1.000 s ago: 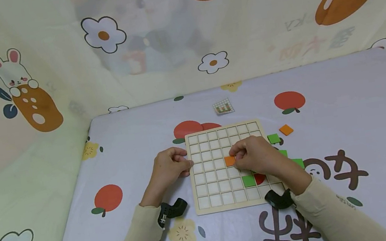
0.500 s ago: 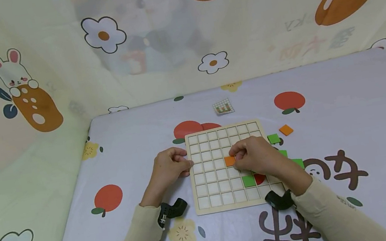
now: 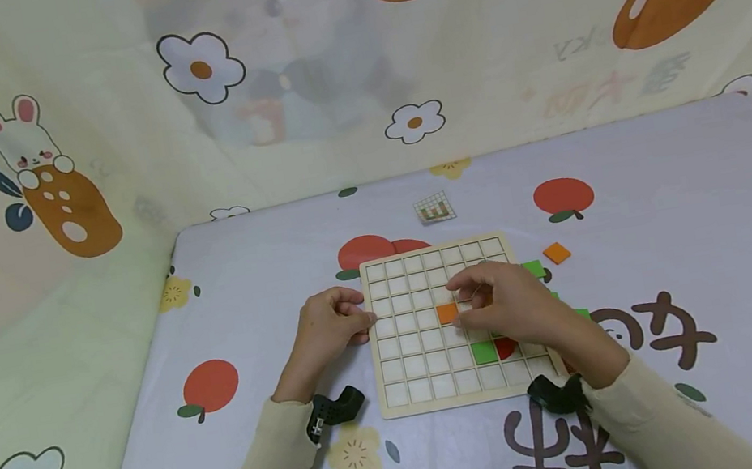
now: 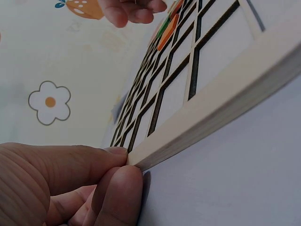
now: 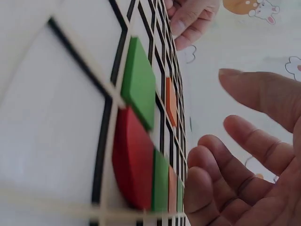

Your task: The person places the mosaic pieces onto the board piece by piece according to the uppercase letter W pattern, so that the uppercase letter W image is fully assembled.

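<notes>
A wooden grid board (image 3: 420, 406) lies flat on the table. My left hand (image 3: 333, 325) pinches its left edge; the left wrist view shows thumb and fingertip (image 4: 123, 195) on the frame. Over the board's right half hovers my right hand (image 3: 508, 304), thumb and fingers apart with nothing between them. Just left of those fingertips an orange square tile (image 3: 447, 313) sits in a cell. Nearer me are a green square tile (image 3: 484, 353) and a red round-edged piece (image 3: 507, 347). The right wrist view shows another green tile (image 5: 160, 181) beyond the red piece, with more tiles behind it.
Right of the board lie a loose orange tile (image 3: 557, 253) and several green tiles (image 3: 533, 269), partly covered by the right hand. A small patterned grid card (image 3: 434, 208) lies behind the board. A printed fabric wall (image 3: 333, 151) rises at the table's back.
My right thumb and fingers have spread off the orange tile, and that hand has shifted slightly right. The orange tile stays in its cell. My left hand has kept still.
</notes>
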`<state>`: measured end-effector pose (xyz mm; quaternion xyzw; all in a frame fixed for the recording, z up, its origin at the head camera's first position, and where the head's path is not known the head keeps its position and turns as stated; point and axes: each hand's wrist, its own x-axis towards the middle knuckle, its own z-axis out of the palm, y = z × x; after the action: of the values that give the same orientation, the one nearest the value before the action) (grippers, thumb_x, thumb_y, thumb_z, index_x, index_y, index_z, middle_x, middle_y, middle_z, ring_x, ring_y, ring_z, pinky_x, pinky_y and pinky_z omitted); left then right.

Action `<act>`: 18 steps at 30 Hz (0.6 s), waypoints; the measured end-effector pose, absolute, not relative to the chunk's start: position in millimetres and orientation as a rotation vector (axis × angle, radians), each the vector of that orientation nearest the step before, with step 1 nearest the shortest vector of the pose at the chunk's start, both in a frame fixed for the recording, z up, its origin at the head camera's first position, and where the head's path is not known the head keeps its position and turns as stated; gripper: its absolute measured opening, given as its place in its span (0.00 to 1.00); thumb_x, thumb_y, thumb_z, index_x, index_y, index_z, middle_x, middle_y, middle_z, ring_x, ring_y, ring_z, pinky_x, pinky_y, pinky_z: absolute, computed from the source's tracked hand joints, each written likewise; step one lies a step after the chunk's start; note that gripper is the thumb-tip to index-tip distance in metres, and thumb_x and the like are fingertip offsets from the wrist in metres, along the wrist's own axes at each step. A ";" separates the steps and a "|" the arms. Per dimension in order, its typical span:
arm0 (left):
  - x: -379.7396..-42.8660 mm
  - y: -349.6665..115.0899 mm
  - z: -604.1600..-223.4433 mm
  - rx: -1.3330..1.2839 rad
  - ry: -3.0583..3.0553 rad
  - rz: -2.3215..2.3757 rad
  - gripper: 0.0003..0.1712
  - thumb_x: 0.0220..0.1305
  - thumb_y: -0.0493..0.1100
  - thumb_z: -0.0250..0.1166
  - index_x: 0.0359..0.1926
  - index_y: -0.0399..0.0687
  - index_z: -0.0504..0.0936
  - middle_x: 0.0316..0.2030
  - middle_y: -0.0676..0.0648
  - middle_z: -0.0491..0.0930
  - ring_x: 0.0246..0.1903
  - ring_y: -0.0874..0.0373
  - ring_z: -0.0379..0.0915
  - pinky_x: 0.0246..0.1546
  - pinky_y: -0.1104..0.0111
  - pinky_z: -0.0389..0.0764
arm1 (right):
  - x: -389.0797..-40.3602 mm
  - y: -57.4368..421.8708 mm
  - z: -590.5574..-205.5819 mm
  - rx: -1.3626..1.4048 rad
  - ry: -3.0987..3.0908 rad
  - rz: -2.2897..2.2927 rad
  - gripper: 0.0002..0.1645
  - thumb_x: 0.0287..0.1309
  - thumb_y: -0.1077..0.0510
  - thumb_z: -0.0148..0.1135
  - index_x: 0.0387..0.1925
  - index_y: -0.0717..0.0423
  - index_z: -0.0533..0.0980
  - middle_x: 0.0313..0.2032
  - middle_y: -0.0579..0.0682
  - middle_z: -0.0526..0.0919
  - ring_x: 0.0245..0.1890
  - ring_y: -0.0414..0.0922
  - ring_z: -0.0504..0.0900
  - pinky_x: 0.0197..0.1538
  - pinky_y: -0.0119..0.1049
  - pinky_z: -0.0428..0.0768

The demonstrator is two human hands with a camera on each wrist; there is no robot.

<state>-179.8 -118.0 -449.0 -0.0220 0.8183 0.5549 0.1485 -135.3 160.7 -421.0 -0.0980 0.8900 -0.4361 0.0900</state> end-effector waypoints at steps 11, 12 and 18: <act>-179.6 -118.1 -449.6 -0.051 2.358 1.597 0.17 0.59 0.30 0.76 0.49 0.35 0.83 0.29 0.44 0.83 0.22 0.58 0.82 0.28 0.68 0.89 | -129.8 196.0 -414.5 -0.241 2.732 -1.306 0.33 0.58 0.57 0.78 0.64 0.59 0.78 0.56 0.58 0.81 0.54 0.55 0.78 0.51 0.46 0.83; -179.8 -118.1 -449.9 -0.052 2.358 1.597 0.17 0.59 0.30 0.76 0.49 0.35 0.83 0.29 0.44 0.83 0.22 0.58 0.82 0.28 0.68 0.89 | -129.9 200.1 -414.5 -0.243 2.751 -1.293 0.33 0.58 0.58 0.77 0.64 0.60 0.78 0.56 0.59 0.81 0.54 0.56 0.78 0.51 0.47 0.83; -179.9 -118.6 -450.0 -0.053 2.351 1.605 0.17 0.58 0.29 0.76 0.48 0.35 0.83 0.29 0.44 0.83 0.22 0.58 0.82 0.28 0.68 0.89 | -133.8 221.9 -416.6 -0.157 2.821 -1.218 0.29 0.62 0.60 0.73 0.64 0.60 0.78 0.59 0.61 0.79 0.55 0.59 0.80 0.54 0.56 0.83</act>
<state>-179.9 -118.6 -450.0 -0.0185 0.8168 0.5577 0.1466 -133.8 221.9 -416.6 -0.0509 0.9164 -0.3957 0.0325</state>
